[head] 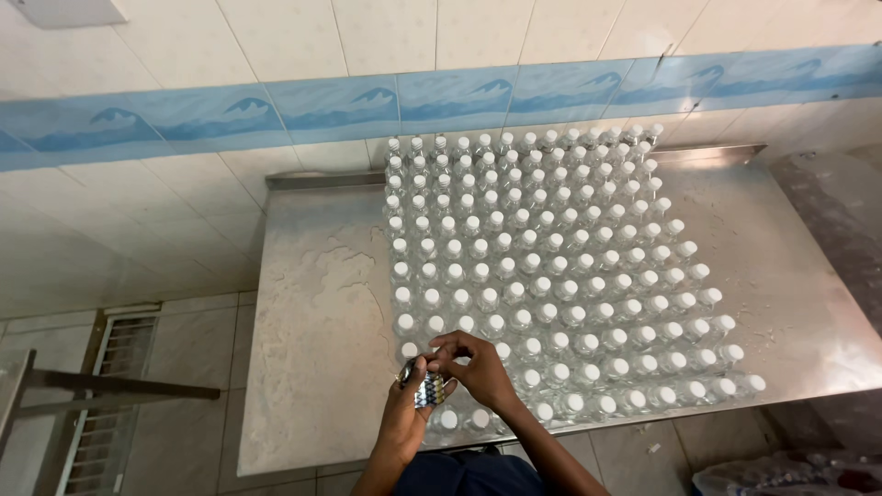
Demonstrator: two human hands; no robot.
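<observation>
Clear glossy plastic in the rows of bottles at the frame's centre, each topped with a matt white plastic cap. Dull, scuffed sheet metal for the table, blotchy and faintly reflective, brighter at lower right. Shiny, crinkled printed film in the stack of labels at lower centre, pinched between left hand and right hand. Smooth glazed ceramic on the wall tiles above, matt tile on the floor at lower left.
</observation>
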